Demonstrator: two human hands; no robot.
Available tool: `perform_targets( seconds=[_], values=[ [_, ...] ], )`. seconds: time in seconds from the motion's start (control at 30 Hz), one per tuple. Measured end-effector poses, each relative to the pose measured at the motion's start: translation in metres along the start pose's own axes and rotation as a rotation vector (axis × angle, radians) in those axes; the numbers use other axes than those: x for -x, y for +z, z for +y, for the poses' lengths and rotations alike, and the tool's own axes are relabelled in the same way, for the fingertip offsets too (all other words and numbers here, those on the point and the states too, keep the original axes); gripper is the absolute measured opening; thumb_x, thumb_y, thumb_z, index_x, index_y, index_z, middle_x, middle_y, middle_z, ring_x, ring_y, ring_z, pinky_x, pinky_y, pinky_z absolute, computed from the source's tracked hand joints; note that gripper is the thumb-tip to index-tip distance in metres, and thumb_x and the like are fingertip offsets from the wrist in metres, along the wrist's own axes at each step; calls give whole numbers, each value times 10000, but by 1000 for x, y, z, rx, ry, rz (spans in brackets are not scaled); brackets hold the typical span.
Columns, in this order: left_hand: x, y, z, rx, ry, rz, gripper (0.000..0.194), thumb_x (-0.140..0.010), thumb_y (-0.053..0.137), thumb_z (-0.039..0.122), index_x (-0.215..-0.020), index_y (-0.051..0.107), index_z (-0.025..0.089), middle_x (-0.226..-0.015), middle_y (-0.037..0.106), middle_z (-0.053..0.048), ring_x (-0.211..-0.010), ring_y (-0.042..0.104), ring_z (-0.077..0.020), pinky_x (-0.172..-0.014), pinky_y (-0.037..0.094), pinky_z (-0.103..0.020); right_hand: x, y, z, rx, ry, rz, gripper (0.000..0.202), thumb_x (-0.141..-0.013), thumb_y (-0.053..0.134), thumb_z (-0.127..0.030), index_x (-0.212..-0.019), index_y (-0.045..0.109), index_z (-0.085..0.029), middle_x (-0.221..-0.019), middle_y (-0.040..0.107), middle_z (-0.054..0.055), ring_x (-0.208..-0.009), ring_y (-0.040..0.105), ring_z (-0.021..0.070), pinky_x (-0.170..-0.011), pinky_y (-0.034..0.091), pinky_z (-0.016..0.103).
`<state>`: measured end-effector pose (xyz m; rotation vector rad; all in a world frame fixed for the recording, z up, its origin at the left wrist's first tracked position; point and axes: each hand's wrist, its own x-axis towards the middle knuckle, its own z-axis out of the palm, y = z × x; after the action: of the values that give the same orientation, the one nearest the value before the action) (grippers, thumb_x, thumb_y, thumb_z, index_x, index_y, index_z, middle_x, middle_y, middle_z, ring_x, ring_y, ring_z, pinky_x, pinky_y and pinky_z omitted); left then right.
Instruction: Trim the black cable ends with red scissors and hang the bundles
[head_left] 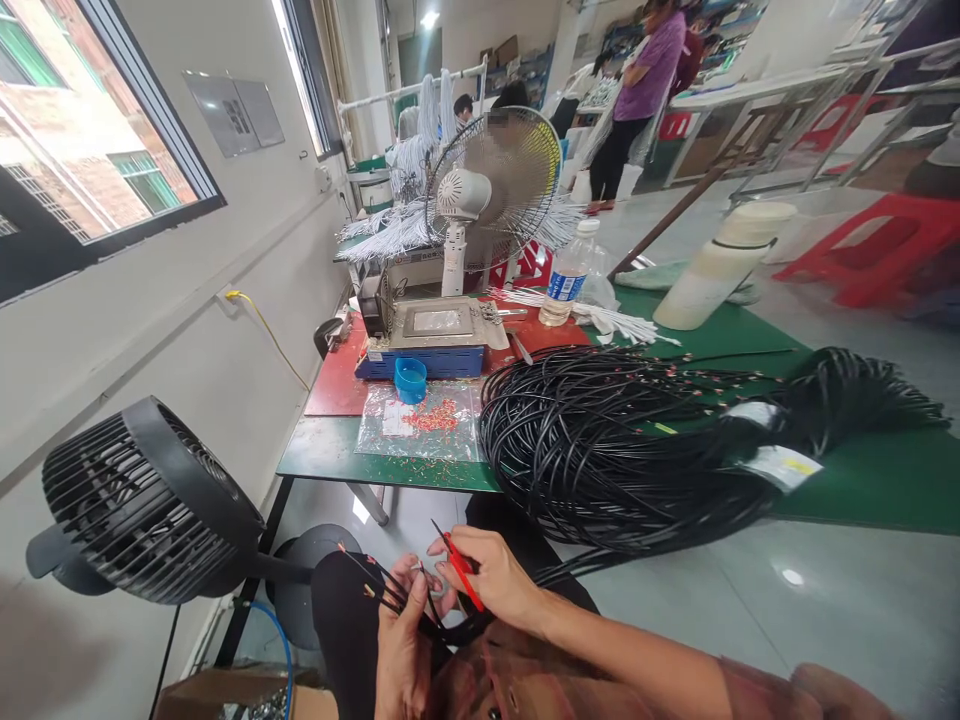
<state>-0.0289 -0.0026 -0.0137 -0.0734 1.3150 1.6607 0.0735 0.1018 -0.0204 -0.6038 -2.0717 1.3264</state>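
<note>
At bottom centre of frame, over the lap, several black cables (476, 628) are clamped in the L hand (403, 630), w/ bare coloured ends pointing up-left. The red-handled tool (463, 572) is gripped in the R hand (495, 572), its dark tip aimed up-left; whether its blades are apart or closed can't be told. The hands are held close tog., w/ a cable end upright btwn them.

Main risk, prob.: L fingertips could be nicked if the tool slips, as its tip is v. near them. Thin inner wires could also be cut if it's squeezed too hard, or a cable lost if the L grip is loosened.

The big black coil (562, 440), centre right on the green table (885, 490), is loosely heaped; strands could be snagged or dragged off the front edge by a hard tug. Small red bits (435, 415) on a plastic bag (371, 435), mid-frame, could be scattered by a sweeping strand, & the blue cup (410, 382) just beside them could be tipped.
</note>
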Motion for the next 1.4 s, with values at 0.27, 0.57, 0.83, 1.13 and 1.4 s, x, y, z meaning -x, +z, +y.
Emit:
perform_targets(
  seconds=[0.27, 0.57, 0.83, 1.13, 1.4],
  values=[
    [4, 5, 4, -61, 14, -75, 222, -675, 668, 237, -889, 615, 210, -899, 639, -19, -785, 626, -139, -714, 536, -312, -3, 1, -1, 5, 7, -77, 217, -798, 563, -260, -618, 598, -143, -620, 524, -8, -548, 458, 89, -519, 324, 199],
    [3, 3, 1, -44, -2, -75, 233, -654, 688, 251, -872, 618, 204, -882, 640, -15, -773, 616, -131, -707, 522, -285, -7, -3, 4, 318, -283, -71, 252, -846, 479, -192, -597, 511, -160, -601, 481, -4, -566, 404, 107, -526, 285, 240],
    [1, 1, 0, 10, 16, -36, 248, -614, 721, 235, -848, 642, 214, -854, 638, -5, -774, 614, -132, -686, 524, -279, -4, -6, 7, 490, -479, -28, 199, -814, 432, -132, -647, 533, -174, -615, 516, 15, -569, 391, 134, -517, 259, 275],
    [1, 0, -3, 71, -15, 51, 285, -596, 730, 171, -863, 644, 216, -848, 676, -1, -781, 639, -128, -697, 535, -255, 9, 2, 12, 467, -487, 23, 205, -822, 390, -130, -693, 545, -171, -617, 527, 26, -584, 406, 143, -536, 283, 280],
    [3, -2, -2, 10, -49, -68, 326, -665, 682, 235, -984, 637, 184, -904, 731, -79, -804, 663, -167, -701, 531, -285, 15, 5, 14, 427, -446, 23, 218, -861, 386, -171, -744, 569, -160, -643, 542, 42, -600, 433, 146, -538, 302, 276]
  ],
)
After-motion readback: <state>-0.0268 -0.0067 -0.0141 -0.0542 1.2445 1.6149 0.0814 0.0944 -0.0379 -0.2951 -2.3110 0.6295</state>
